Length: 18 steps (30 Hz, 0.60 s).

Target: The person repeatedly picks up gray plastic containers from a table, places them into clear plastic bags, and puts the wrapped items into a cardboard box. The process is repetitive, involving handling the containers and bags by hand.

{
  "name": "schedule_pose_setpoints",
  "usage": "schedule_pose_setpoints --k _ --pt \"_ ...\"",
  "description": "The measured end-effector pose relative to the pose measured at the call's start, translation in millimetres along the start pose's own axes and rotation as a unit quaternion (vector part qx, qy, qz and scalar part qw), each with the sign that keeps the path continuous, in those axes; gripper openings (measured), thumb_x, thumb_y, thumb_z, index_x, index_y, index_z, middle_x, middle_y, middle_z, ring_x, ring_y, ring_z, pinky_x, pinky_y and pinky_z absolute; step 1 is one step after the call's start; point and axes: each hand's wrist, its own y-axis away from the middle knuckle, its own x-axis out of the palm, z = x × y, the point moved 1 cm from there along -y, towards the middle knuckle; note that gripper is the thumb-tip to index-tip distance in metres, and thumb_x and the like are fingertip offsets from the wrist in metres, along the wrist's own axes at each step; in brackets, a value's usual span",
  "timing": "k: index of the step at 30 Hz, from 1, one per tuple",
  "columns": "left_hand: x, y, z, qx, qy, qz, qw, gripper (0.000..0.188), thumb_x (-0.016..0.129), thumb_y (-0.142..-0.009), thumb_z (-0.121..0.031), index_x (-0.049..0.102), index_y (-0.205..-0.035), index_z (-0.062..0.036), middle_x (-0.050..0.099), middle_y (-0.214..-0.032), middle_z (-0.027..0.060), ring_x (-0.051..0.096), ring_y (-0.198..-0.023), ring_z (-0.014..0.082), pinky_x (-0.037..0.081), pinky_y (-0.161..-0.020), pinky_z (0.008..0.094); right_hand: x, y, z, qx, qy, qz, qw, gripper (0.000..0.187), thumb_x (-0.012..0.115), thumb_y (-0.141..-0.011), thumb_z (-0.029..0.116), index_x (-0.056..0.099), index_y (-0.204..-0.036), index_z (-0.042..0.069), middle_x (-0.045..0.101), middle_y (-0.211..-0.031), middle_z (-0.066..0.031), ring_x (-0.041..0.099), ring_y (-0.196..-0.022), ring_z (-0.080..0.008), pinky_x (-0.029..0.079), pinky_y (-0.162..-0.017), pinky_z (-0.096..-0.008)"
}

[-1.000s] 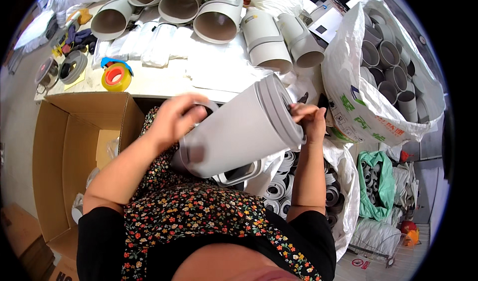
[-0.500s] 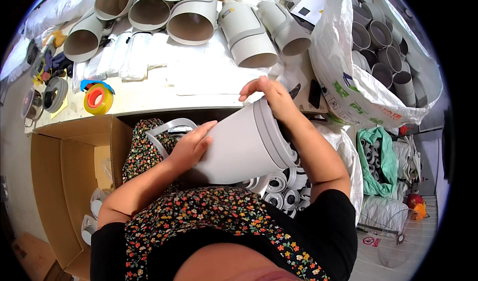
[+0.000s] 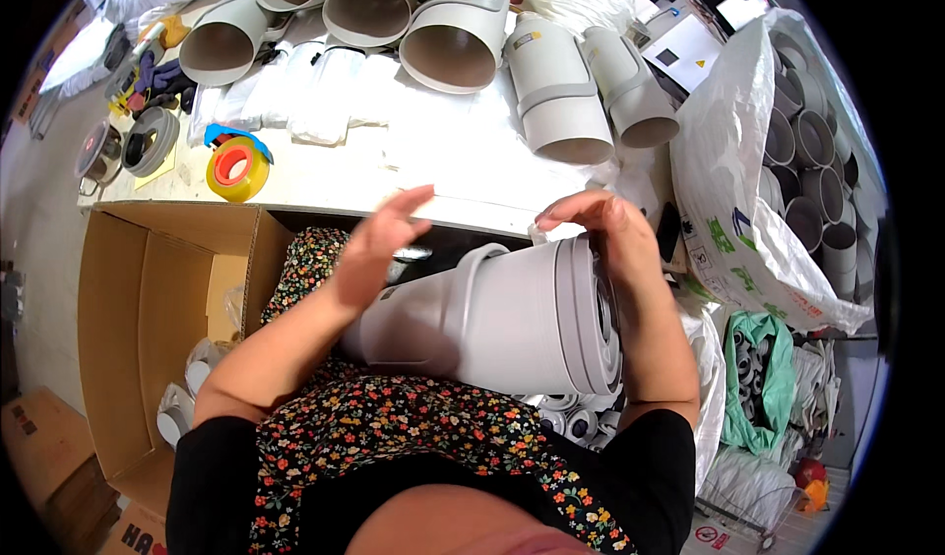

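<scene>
A large grey tumbler point(image 3: 522, 324) with a side handle point(image 3: 471, 284) lies tilted across my lap. Its ridged lid end point(image 3: 591, 329) points right and its narrower base points left. My left hand point(image 3: 379, 245) is raised just above the base part, off the tumbler, fingers spread and slightly blurred. My right hand point(image 3: 620, 235) is beside the upper edge of the lid, its fingers bent loosely over the rim and reaching left. Whether its palm touches the lid I cannot tell. A small pale bit shows by its fingertips, too small to name.
Several open grey tumblers point(image 3: 563, 112) lie along the worktable point(image 3: 325, 189), with a tape roll point(image 3: 236, 168) at left. An open cardboard box point(image 3: 148, 299) stands left of my lap. A white sack point(image 3: 714, 152) of grey cups and a green bag point(image 3: 763, 407) are at right.
My left hand has let go of the tumbler and lifted. The tumbler has turned, so its handle now shows on the upper side, and it lies lower on my lap.
</scene>
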Motion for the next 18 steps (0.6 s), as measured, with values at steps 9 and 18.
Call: schedule_pose_setpoints --k 9,18 --pt "13.8 11.3 22.4 -0.124 -0.206 0.173 0.955 0.048 0.033 -0.096 -0.04 0.045 -0.128 -0.006 0.057 -0.116 0.0135 0.053 -0.108 0.0222 0.038 -0.093 0.0311 -64.0 -118.6 -145.4 -0.195 0.525 -0.115 0.82 0.024 0.061 -0.081 0.015 0.061 -0.099 0.0 0.058 -0.107 -0.0187 0.054 -0.102 -0.0339 0.043 -0.087 -0.0384" --pt "6.6 10.9 22.4 -0.178 -0.197 0.142 0.954 0.043 0.035 -0.097 -0.032 0.047 -0.128 -0.0063 0.053 -0.124 0.0106 0.047 -0.114 0.0178 0.033 -0.098 0.0291 -45.4 -100.6 -198.6 0.112 0.339 -0.144 0.923 0.029 0.062 -0.083 0.021 0.051 -0.072 -0.003 0.046 -0.064 -0.0104 0.045 -0.061 -0.016 0.037 -0.056 -0.0298"
